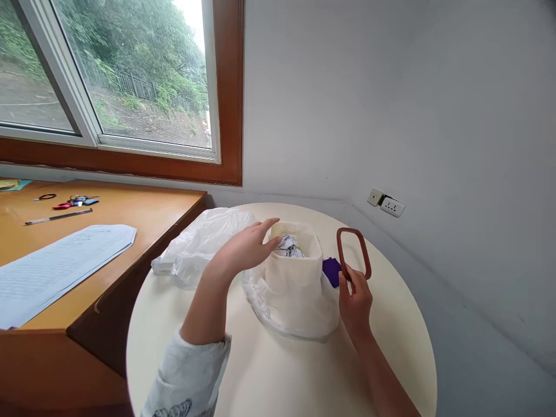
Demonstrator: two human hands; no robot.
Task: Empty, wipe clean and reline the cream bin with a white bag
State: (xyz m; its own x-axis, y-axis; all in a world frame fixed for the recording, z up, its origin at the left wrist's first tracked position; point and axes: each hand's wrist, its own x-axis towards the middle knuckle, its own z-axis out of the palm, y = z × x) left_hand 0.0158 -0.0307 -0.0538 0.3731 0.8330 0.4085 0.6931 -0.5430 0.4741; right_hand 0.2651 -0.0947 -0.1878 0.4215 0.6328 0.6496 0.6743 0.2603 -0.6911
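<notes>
A small rounded-rectangular bin (293,278) stands upright on a round table, lined with a white plastic bag (286,315) whose skirt spreads around its base. Crumpled printed paper (289,248) lies inside. My left hand (247,246) is at the bin's left rim, thumb and fingers apart, holding nothing that I can see. To the right of the bin, my right hand (357,298) grips a brown rectangular ring (367,260) with rounded corners by its lower edge, raised above the table. A purple item (331,271) lies behind that hand, partly hidden.
White plastic bags (195,246) lie left of the bin on the round cream table (278,388). A wooden desk (143,202) on the left bears paper sheets (65,263), a pen (58,217) and keys (80,200). The wall behind has a socket (392,206).
</notes>
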